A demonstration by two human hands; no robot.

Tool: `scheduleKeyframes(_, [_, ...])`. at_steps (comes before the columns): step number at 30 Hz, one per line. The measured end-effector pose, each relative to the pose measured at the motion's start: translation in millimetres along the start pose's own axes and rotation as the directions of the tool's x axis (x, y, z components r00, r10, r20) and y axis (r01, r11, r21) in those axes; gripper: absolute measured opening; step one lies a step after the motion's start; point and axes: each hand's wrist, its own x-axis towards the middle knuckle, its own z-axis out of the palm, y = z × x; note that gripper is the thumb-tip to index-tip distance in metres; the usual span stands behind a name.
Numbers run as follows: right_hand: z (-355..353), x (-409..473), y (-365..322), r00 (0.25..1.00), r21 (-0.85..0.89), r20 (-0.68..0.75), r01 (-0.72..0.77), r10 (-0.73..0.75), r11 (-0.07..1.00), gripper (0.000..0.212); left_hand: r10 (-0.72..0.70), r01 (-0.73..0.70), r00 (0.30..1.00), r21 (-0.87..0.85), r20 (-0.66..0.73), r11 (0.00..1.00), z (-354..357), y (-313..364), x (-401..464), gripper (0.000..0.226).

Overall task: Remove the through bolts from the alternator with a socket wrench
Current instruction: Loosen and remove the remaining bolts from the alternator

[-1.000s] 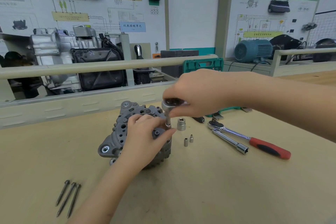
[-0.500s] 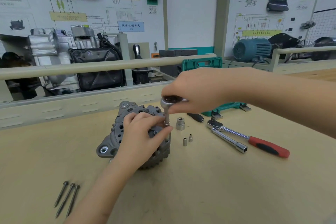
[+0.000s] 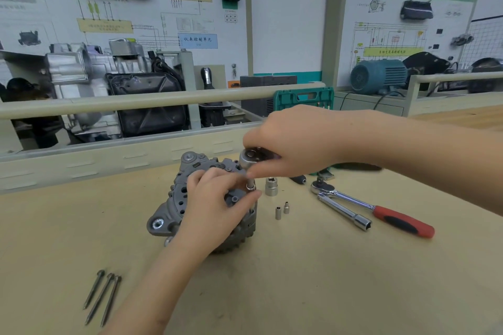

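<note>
**Fourth bolt under the wrench, three already out**

Nearest on the table (image 3: pixel 299 294) lie three long bolts (image 3: pixel 102 296), side by side and well apart from the work, so by my reading most of the job is done.

Behind them the alternator (image 3: pixel 174 215) sits on the table with the left hand (image 3: pixel 215 209) spread over its top. The left fingers (image 3: pixel 253 194) curl over the housing, the thumb touching the small socket (image 3: pixel 250 185) at the right rim; a bolt head underneath is hidden, so I cannot tell how far out it is.

Just above, the right hand (image 3: pixel 294 141) grips the socket wrench (image 3: pixel 249 156), fingers wrapped round its handle, the head standing straight over the socket. Over the last second the head has hardly moved, and both hands have kept their hold, which suggests the turning is slow or between strokes.

Beyond, to the right, lie loose sockets (image 3: pixel 271 186) and a red-handled ratchet (image 3: pixel 381 212).
</note>
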Motion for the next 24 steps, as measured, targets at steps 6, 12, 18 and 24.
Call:
scheduleKeyframes(6, [-4.5,1.1,0.6,0.993,0.129,0.090,0.062,-0.074,0.990,0.018,0.015,-0.015,0.998,0.000,0.057,1.000,-2.3,-3.5,2.9,0.012])
scheduleKeyframes(12, [-7.0,2.5,-1.2,0.998,-0.011,0.059,0.033,-0.033,0.999,0.036,0.028,-0.024,0.999,0.107,-0.043,0.994,2.5,1.7,1.1,0.016])
scheduleKeyframes(18, [-4.6,2.1,-2.8,0.998,0.019,0.063,0.026,-0.027,0.999,0.026,-0.006,0.008,0.999,-0.064,0.042,0.998,0.2,0.6,1.6,0.009])
scheduleKeyframes(24, [-4.2,1.1,-0.9,0.996,0.005,0.075,0.040,-0.040,0.999,0.029,-0.055,0.058,0.998,-0.139,0.028,0.989,1.8,-0.1,0.1,0.009])
